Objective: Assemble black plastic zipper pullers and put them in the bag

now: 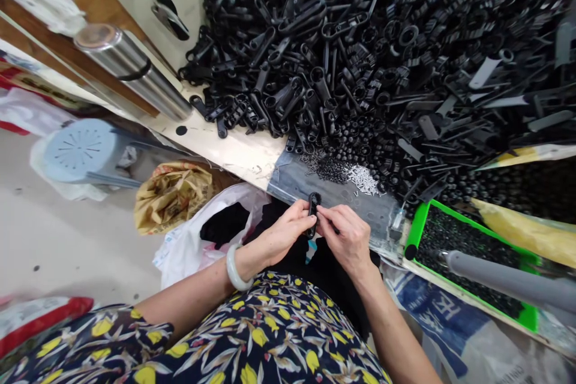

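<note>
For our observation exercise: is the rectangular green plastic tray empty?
Not empty: the tray holds many small black pieces; their depth is unclear.

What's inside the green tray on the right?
The green tray holds small black pieces. A grey cylindrical handle crosses over it and hides some contents; whatever lies beneath the top pieces cannot be seen.

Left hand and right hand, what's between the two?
In the head view, a slim black part, held by the left hand; the right hand is at its side.
</note>
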{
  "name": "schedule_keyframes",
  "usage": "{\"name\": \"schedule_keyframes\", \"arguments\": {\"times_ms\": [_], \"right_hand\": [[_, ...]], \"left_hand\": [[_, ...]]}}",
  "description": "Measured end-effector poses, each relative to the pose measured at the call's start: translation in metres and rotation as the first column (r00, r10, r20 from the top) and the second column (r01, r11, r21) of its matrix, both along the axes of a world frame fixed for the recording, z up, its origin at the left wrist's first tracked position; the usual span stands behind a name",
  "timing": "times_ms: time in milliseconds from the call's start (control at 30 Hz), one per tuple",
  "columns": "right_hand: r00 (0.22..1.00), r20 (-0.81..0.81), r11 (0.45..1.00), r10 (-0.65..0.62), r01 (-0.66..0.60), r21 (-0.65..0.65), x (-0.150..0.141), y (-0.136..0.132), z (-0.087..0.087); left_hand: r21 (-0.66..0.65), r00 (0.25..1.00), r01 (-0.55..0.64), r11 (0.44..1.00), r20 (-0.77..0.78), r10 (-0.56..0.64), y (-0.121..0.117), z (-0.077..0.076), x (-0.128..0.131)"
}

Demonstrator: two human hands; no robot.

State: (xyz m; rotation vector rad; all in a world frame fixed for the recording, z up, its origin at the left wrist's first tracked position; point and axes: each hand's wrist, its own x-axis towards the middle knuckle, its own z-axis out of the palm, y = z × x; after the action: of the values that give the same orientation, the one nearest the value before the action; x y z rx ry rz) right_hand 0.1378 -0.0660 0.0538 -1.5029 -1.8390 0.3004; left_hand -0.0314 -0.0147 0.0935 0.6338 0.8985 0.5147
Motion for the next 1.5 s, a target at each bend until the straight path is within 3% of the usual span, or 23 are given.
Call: {"name": "schedule_keyframes", "arguments": {"times_ms": [200, 400, 733, 933, 1133, 1500], "right_hand": [[0.999, 0.054, 0.999, -0.01, 0.007, 0.042, 0.001, -0.002, 0.0], [0.978, 0.206, 0.993, -0.018, -0.006, 0.118, 0.003, -0.001, 0.001], [0.991, -0.112, 0.997, -0.071, 0.069, -0.028, 0.007, -0.007, -0.004], [0.999, 0.007, 0.999, -0.034, 0.033, 0.026, 0.01, -0.007, -0.004], [0.973, 0.231, 0.997, -0.005, -0.013, 0.076, 0.01, -0.006, 0.0], [0.992, 0.122, 0.997, -0.041, 0.033, 0.064, 0.005, -0.004, 0.006]], "left_hand": [[0.043, 0.998, 0.022, 0.999, 0.049, -0.024, -0.001, -0.005, 0.002], [0.071, 1.0, 0.016, 0.997, 0.011, -0.017, -0.001, -0.007, 0.003], [0.071, 0.997, 0.077, 0.995, 0.018, -0.078, -0.005, -0.018, 0.006], [0.066, 0.997, 0.067, 0.996, 0.038, -0.07, -0.005, -0.021, 0.007], [0.051, 0.998, 0.036, 0.998, 0.054, -0.039, -0.005, -0.023, 0.008], [0.071, 0.998, 0.04, 0.997, 0.035, -0.042, -0.005, -0.022, 0.007]]}}
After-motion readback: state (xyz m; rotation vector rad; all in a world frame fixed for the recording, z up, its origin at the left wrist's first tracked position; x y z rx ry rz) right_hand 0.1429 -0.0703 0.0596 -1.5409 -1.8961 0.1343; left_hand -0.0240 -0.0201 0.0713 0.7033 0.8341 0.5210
